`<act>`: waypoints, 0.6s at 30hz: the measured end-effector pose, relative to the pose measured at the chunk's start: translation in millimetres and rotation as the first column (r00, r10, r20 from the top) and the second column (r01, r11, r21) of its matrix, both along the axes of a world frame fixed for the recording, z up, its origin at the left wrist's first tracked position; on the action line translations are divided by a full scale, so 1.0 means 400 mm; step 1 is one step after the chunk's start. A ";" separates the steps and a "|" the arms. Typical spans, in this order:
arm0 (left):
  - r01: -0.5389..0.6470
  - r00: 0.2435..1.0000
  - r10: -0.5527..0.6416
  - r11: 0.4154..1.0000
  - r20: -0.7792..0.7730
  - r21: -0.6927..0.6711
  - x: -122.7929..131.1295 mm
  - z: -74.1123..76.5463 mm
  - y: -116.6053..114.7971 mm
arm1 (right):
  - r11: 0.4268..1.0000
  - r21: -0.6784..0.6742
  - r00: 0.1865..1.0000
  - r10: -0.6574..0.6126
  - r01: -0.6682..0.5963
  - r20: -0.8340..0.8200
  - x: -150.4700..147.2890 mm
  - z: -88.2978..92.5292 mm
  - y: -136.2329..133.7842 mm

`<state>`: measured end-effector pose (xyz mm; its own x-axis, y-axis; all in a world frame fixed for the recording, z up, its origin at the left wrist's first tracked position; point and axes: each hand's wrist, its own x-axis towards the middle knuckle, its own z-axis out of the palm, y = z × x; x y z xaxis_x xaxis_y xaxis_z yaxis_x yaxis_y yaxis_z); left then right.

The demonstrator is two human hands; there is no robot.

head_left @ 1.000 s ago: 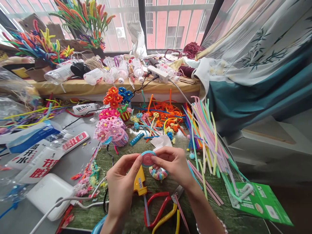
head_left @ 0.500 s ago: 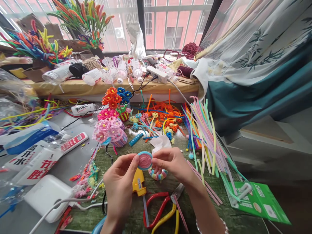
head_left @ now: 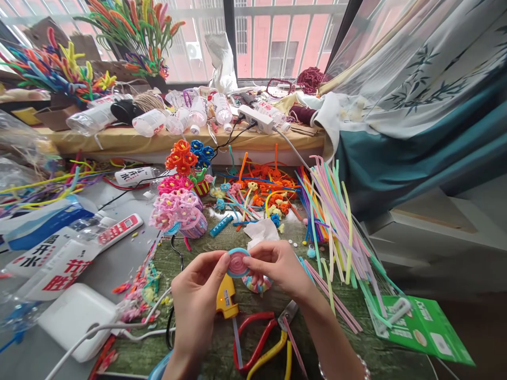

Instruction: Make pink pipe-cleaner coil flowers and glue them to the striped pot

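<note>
Between my two hands is a small coiled disc (head_left: 238, 263), pink in the middle with a light blue rim, apparently wound from pipe cleaner. My left hand (head_left: 202, 290) pinches its left edge between thumb and finger. On the right edge, the fingers of my right hand (head_left: 277, 266) are closed. Just below and behind the disc lies a striped pastel ring (head_left: 257, 285), partly covered by my right fingers. A yellow glue gun (head_left: 226, 298) with a glue stick in it lies under my hands. Nearer me are pliers (head_left: 273, 338) with one red and one yellow handle.
Loose pastel pipe cleaners (head_left: 332, 211) lie at the right, by a green packet (head_left: 431, 327). Pipe-cleaner flower pots (head_left: 178, 211) stand at the back left. A white power adapter (head_left: 79, 322) with cables sits at the left. Bottles and a power strip (head_left: 255, 120) line the sill.
The disc has shifted slightly right and turned a little in my fingers. My right thumb now overlaps its right edge more. The surrounding things have stayed in place.
</note>
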<state>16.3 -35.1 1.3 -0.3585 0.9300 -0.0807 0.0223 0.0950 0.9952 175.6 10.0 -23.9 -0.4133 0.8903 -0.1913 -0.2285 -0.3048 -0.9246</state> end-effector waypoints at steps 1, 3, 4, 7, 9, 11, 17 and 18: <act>0.004 1.000 -0.004 1.000 0.004 -0.006 0.000 0.000 0.000 | 1.000 -0.002 1.000 -0.003 0.003 -0.003 0.000 0.000 0.000; 0.009 1.000 -0.009 1.000 0.015 -0.019 -0.001 -0.001 0.001 | 1.000 -0.001 1.000 -0.010 0.010 -0.005 -0.001 0.002 -0.001; 0.012 1.000 -0.011 1.000 0.018 -0.022 -0.001 -0.002 0.001 | 1.000 0.004 1.000 -0.011 0.011 -0.004 -0.001 0.004 -0.002; 0.019 1.000 -0.018 0.999 0.016 -0.031 -0.001 -0.007 0.002 | 1.000 0.025 1.000 -0.010 0.010 0.016 -0.002 0.010 -0.002; 0.022 1.000 -0.021 0.999 0.013 -0.040 -0.001 -0.010 0.001 | 0.999 0.034 0.999 -0.021 0.020 0.030 -0.004 0.014 -0.003; 0.021 1.000 -0.020 0.999 0.016 -0.049 -0.001 -0.010 0.001 | 0.999 0.036 0.999 -0.033 0.032 0.034 -0.005 0.019 -0.004; 0.017 0.999 -0.014 0.998 0.033 -0.066 0.000 -0.003 0.000 | 0.999 0.020 0.999 -0.031 0.031 0.034 -0.004 0.025 -0.007; 0.014 0.999 -0.012 0.998 0.033 -0.068 0.000 -0.002 0.000 | 0.999 0.021 0.999 -0.032 0.032 0.035 -0.003 0.025 -0.007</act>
<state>16.3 -35.2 0.5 -0.3429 0.9264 -0.1556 -0.0081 0.1627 0.9866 174.3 7.2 -13.8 -0.3779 0.9069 -0.1864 -0.2054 -0.2784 -0.9382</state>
